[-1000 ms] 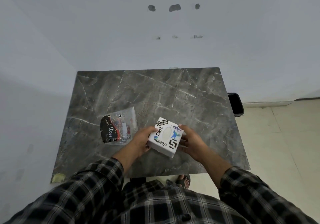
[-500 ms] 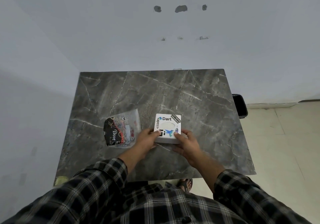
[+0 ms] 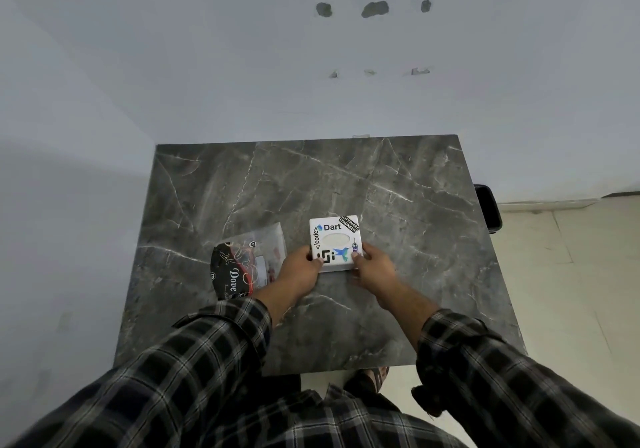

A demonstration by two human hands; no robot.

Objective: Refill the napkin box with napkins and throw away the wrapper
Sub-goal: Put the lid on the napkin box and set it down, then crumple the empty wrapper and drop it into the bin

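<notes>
Your left hand (image 3: 300, 269) and right hand (image 3: 373, 268) are each gripping a near corner of the napkin box (image 3: 335, 242), fingers curled onto its sticker-covered top, thumbs hidden behind the near wall. The box is resting flat on the marble table (image 3: 398, 187), its oval slot showing white, most likely napkins already inside. Just left of the box, touching your left wrist, the crumpled wrapper (image 3: 244, 264) is lying, clear at its far end and dark-printed at the near end. To finish this placement well, you are best pressing the box evenly with both hands until it is sitting square. The black bin (image 3: 489, 209), well right of the box beyond the table edge, is probably waiting for the wrapper.
</notes>
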